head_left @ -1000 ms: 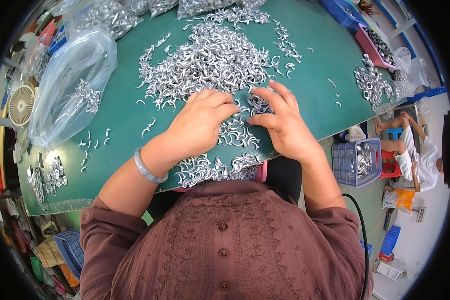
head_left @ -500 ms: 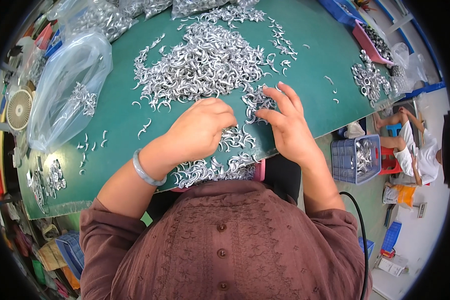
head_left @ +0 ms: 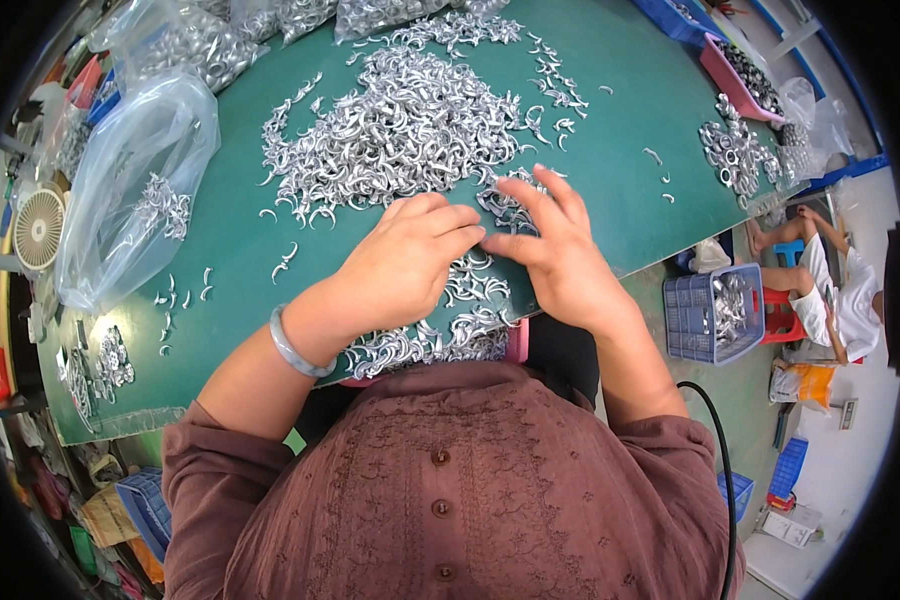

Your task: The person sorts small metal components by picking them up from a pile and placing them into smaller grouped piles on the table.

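A large heap of small curved silver metal pieces covers the middle of the green table. My left hand, with a pale bangle on its wrist, has its fingers drawn together just in front of the heap; whatever they hold is hidden. Beside it, my right hand spreads its fingers over a smaller cluster of pieces, its thumb side close to the left fingertips. Between and below the hands, more pieces lie toward the table edge. Others fill a pink tray at my lap, mostly hidden.
An opened clear plastic bag with a few pieces lies at left, near a small fan. Filled bags stand behind. A pink bin and silver rings sit far right. Beyond a blue crate, a person sits.
My right hand has shifted left, bringing its thumb side near the left fingertips. The left hand's fingers have extended slightly toward the right. The view has shifted slightly.
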Available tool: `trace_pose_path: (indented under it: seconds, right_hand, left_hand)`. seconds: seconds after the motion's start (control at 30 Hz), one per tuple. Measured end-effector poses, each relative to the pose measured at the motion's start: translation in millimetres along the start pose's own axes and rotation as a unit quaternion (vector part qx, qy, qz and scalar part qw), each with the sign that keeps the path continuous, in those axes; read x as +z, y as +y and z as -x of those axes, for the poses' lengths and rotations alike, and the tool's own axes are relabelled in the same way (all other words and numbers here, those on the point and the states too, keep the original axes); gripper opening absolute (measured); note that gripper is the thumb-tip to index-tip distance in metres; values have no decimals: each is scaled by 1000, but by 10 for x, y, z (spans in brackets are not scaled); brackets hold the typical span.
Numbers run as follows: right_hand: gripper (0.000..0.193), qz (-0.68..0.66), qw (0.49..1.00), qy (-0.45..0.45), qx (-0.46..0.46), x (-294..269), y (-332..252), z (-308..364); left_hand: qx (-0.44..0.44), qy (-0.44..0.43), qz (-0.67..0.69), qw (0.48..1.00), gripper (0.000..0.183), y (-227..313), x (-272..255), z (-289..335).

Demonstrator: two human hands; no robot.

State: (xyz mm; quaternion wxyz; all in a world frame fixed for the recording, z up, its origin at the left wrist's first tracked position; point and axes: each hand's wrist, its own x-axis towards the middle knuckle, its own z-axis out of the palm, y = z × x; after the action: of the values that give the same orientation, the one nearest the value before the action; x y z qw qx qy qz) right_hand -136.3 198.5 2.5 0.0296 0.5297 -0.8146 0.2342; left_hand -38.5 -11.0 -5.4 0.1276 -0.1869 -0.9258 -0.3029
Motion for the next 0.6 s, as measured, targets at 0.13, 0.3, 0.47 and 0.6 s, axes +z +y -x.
trace_pose_path:
  seconds: [0.13, 0.3, 0.47, 0.6]
  right_hand:
    - [34, 44, 996, 62, 55, 30, 40, -64]
    - [36, -10, 1000, 0, -6, -23, 36, -55]
    - [32, -10, 995, 93, 44, 33, 103, -114]
    - [29, 11, 995, 92, 43, 46, 115, -102]
  left_hand:
    - [27, -32, 0, 999, 32, -26, -16, 14]
    - [30, -14, 28, 999, 32, -62, -44, 26]
    - [-22, 10, 24, 999, 35, -88, -66, 7]
    - [-20, 38, -38, 998, 35, -29, -10, -40]
